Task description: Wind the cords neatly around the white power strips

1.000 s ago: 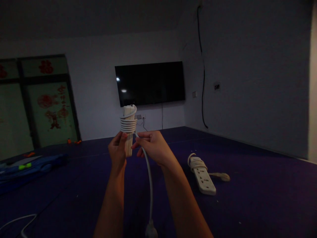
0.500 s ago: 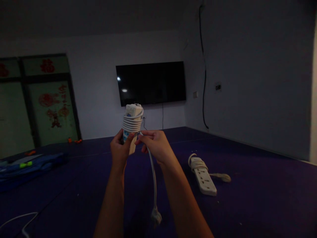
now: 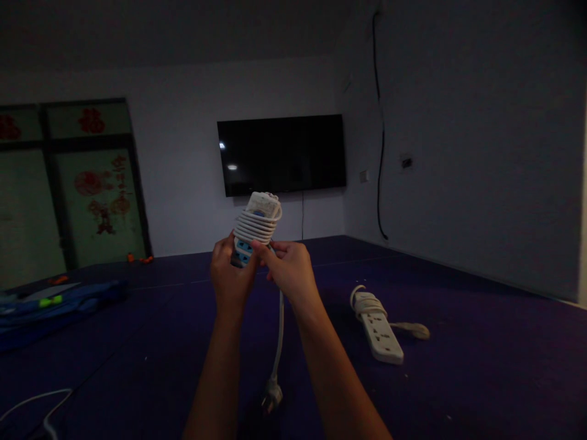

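Observation:
A white power strip (image 3: 264,204) with blue sockets is held up in front of me, its cord (image 3: 255,227) coiled several times round the upper part. My left hand (image 3: 232,269) is closed round its lower end. My right hand (image 3: 290,267) is closed at its right side, thumb and fingers pinching just below the coils, where the cord leaves. From there the loose cord hangs down to a plug (image 3: 273,394), which dangles between my forearms. A second white power strip (image 3: 385,343), its cord wrapped round the far end, lies to the right of my right arm.
The purple surface (image 3: 458,366) stretches to the walls. Blue cloth (image 3: 92,299) with a bright green item (image 3: 50,301) lies at left, and a white cable (image 3: 41,396) at lower left. A television (image 3: 282,156) hangs on the far wall; a black cable (image 3: 380,140) runs down the right wall.
The held power strip has moved slightly right and turned so its blue sockets face me more. My right thumb now lies over its front edge. The hanging plug has swung left.

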`<action>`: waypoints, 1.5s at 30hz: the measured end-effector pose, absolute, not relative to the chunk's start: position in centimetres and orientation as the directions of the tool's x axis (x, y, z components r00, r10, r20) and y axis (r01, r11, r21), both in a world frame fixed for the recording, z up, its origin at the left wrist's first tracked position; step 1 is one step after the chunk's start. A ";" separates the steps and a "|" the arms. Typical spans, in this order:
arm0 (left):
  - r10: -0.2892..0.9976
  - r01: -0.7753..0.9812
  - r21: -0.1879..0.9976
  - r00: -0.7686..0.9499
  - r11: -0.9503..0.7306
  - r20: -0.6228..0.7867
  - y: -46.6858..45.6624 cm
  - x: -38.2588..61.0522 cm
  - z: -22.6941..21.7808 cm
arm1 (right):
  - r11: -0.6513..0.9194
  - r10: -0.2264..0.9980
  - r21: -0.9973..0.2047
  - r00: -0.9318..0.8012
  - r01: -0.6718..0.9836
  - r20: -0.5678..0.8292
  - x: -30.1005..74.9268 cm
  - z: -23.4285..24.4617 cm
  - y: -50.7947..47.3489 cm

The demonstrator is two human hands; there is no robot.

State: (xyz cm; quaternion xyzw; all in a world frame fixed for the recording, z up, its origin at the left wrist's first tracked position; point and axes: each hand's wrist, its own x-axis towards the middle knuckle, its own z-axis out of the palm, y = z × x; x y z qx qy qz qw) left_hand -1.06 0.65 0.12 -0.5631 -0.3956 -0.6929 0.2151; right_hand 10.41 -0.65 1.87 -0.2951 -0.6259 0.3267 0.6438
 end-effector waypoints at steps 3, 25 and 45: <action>0.081 0.792 0.251 -0.248 -0.557 0.965 0.5 -0.4 0.0 | 0.619 0.784 -0.785 0.053 0.022 0.619 10.5 1.7 0.0; 0.763 -0.337 0.685 -0.317 -0.646 0.563 -1.1 -0.2 1.5 | 0.530 0.836 -0.821 -0.030 -0.211 0.548 13.5 2.8 -0.2; 0.869 -0.299 0.835 0.032 -0.463 0.493 -1.7 -0.5 1.4 | 0.497 0.843 -0.839 -0.108 -0.222 0.527 13.4 3.3 -1.0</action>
